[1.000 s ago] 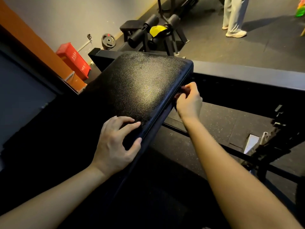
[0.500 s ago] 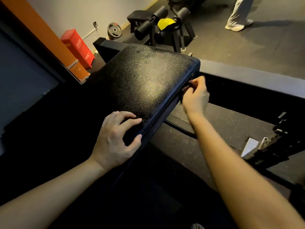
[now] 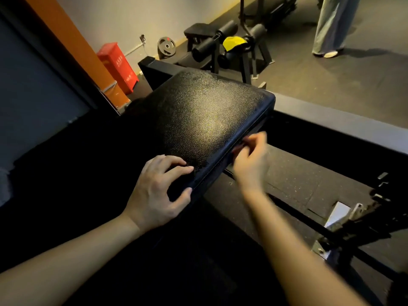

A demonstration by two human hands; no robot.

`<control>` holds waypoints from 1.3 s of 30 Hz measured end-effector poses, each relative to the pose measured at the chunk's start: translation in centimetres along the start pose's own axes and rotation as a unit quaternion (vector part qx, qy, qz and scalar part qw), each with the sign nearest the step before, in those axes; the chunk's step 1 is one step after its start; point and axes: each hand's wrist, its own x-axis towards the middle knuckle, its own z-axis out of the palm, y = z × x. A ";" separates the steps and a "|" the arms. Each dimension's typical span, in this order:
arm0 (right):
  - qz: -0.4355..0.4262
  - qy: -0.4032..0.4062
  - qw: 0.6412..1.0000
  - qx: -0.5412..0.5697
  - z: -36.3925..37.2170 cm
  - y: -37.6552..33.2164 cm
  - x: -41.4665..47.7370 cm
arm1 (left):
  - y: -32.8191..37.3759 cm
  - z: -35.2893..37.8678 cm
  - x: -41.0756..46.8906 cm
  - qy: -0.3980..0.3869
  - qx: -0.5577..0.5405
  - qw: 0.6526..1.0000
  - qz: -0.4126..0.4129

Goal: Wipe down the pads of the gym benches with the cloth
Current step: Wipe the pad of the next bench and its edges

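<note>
Pad [image 3: 205,115]: centre of view, tilted. Left grip [image 3: 159,191]: near edge is pinched, fingers on top, thumb on the side. Right grip [image 3: 251,160]: blurred against the side edge; whether the cloth is held cannot be told. Advised: the side band is best wiped in long overlapping strokes, with the pad braced.

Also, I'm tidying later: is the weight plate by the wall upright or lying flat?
Upright: the plate stands on its rim by the wall, round face showing.
</note>
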 end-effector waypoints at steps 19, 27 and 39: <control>-0.074 -0.203 0.974 0.065 -0.5 0.1 -14.3 | -0.1 -0.1 0.0 0.001 0.012 1.000 0.011; 0.009 -0.027 0.999 0.015 0.6 -0.5 -8.6 | 0.2 -1.1 0.0 -0.025 -0.008 1.000 0.005; -0.019 -0.125 0.991 0.032 0.7 -1.2 -19.8 | -2.1 -4.1 -9.3 0.016 0.041 0.999 -0.006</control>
